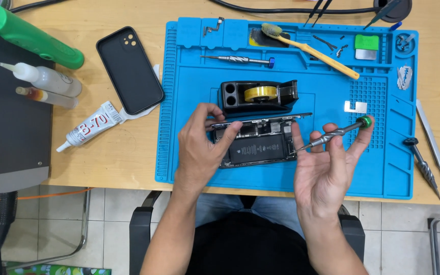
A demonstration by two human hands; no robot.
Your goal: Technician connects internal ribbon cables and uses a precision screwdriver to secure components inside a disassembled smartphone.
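Observation:
An opened phone (pixel 258 145) with its black battery showing lies on the blue work mat (pixel 189 91). My left hand (pixel 199 147) grips the phone's left end, thumb on top. My right hand (pixel 327 170) holds a grey screwdriver with a green cap (pixel 339 132), its tip touching the phone's right edge. A black tape dispenser with yellow tape (pixel 259 94) stands just behind the phone, with the phone's screen panel leaning at its base.
On the mat lie a yellow toothbrush (pixel 311 50), a small screwdriver (pixel 240 60) and a metal plate (pixel 356 106). A black phone case (pixel 129 70), glue tube (pixel 90 125) and bottles (pixel 47 79) sit left. Two tools (pixel 426 163) lie right of the mat.

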